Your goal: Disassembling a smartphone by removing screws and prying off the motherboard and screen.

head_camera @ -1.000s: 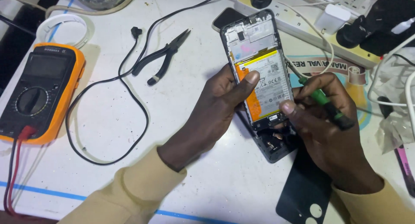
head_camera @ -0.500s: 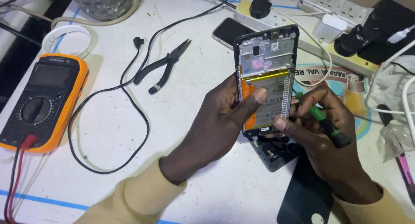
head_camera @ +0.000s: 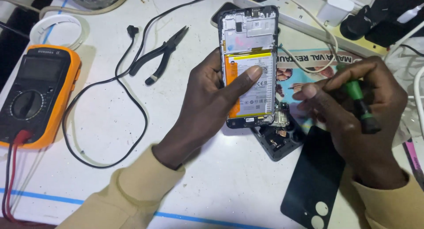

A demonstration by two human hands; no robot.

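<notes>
Here the left hand (head_camera: 207,109) clasps the opened phone (head_camera: 249,65); the right hand (head_camera: 357,118) pinches a green screwdriver (head_camera: 358,103), tip hidden.

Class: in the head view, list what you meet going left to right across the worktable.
Multimeter → pliers → left hand → opened phone → right hand with green screwdriver.
</notes>
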